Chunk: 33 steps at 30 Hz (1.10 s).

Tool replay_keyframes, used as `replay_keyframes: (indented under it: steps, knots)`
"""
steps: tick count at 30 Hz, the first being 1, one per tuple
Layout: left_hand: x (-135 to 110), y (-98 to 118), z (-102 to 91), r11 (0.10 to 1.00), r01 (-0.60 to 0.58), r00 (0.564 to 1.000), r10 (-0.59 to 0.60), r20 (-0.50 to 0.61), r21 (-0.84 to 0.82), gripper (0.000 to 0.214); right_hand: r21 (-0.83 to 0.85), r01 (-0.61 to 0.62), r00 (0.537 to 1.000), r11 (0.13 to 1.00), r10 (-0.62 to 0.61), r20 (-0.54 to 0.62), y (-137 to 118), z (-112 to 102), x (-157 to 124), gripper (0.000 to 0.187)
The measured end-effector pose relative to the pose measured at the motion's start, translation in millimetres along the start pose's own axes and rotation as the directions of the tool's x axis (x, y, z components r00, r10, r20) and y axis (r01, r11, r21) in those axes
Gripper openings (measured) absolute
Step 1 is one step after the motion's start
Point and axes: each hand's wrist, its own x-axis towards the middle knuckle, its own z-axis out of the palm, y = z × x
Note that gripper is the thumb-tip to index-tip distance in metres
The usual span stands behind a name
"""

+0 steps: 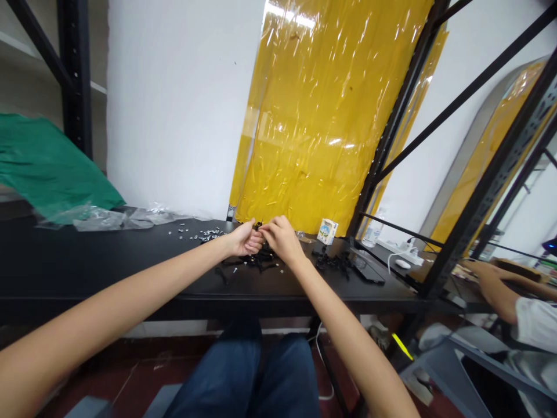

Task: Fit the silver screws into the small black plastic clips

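Both my hands meet above the black table (130,261). My left hand (246,238) is closed round a small black part (258,225), whose exact kind I cannot make out. Touching the same part, the fingertips of my right hand (281,237) are pinched together; whether a smaller piece is between them is hidden. Beneath the hands lies a heap of black parts (260,262). To the left of it are scattered silvery screws and nuts (210,234).
Clear plastic bags (126,218) and a green cloth (56,168) lie at the left. On the right are another black pile (333,260), a phone (368,270), a small box (327,231) and a rack post (487,180). Beyond it, another person's arm (491,284) reaches over a table.
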Motion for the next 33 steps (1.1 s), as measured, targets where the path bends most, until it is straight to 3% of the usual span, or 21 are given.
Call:
replay_keyframes:
  steps: [4, 11, 16, 25, 33]
  knots:
    - [-7.2, -11.2, -5.8, 0.977, -0.169, 0.982, 0.178, -0.056, 0.128, 0.056, -0.023, -0.046, 0.999, 0.999, 0.046, -0.012, -8.6, -1.3, -6.7, 0.016]
    - [-8.5, -29.1, -14.8, 0.867, -0.419, 0.905, 0.424, 0.041, 0.272, 0.049, 0.24, -0.296, 0.942, 0.925, 0.325, -0.09, -19.7, 8.7, -16.9, 0.012]
    - [-7.5, -36.3, -14.3, 0.858, -0.418, 0.908, 0.405, 0.105, 0.299, 0.043, 0.308, -0.375, 0.901, 0.874, 0.422, -0.099, -16.5, 11.5, -26.0, 0.013]
    - [1.7, -48.5, -29.0, 0.858, -0.391, 0.918, 0.388, 0.079, 0.334, 0.031, 0.277, -0.313, 0.928, 0.908, 0.354, -0.114, -10.7, 19.4, -38.2, 0.011]
    - [4.3, -48.4, -30.4, 0.859, -0.375, 0.925, 0.373, 0.076, 0.349, 0.031, 0.204, -0.277, 0.951, 0.939, 0.297, -0.079, -12.3, 16.9, -38.7, 0.014]
